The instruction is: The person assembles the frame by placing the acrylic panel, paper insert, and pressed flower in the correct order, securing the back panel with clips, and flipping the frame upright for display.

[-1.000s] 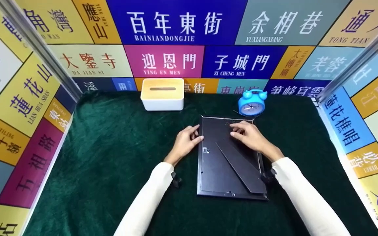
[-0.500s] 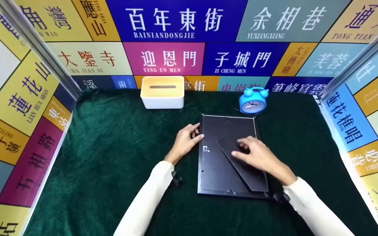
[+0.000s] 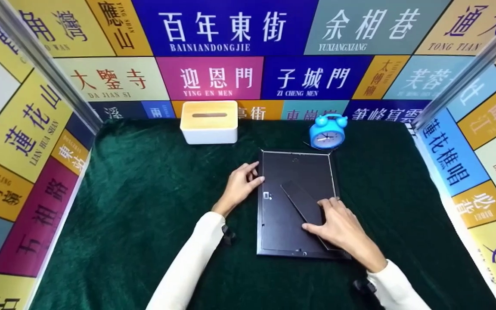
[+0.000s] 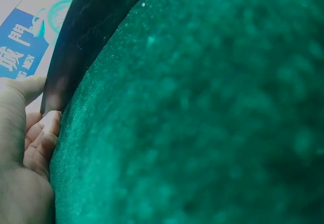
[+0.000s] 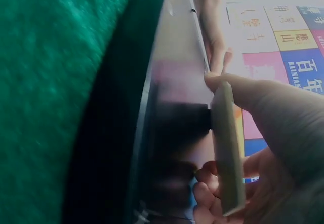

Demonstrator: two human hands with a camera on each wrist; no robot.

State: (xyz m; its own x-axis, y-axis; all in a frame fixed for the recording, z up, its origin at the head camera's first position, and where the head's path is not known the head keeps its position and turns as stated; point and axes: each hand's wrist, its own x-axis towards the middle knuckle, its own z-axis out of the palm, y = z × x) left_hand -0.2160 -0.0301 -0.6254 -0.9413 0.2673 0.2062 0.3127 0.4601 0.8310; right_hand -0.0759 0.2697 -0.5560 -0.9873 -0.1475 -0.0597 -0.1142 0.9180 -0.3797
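Sliding nearer, right hand [image 3: 340,228] now pinches the stand [image 3: 306,206] of the frame [image 3: 276,215]; left hand [image 3: 239,185] rests open against its edge.

Your head view looks steeply down over the whole green surface [image 3: 123,206]; both wrist views skim it from very close, sharing the black frame [image 3: 293,172] edge with it

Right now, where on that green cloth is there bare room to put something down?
The widest bare stretch of the green cloth runs from the left wall to the left hand, in front of the tissue box. Another lies right of the picture frame, toward the right wall. It is crowded around the frame, where the blue alarm clock and right hand are.
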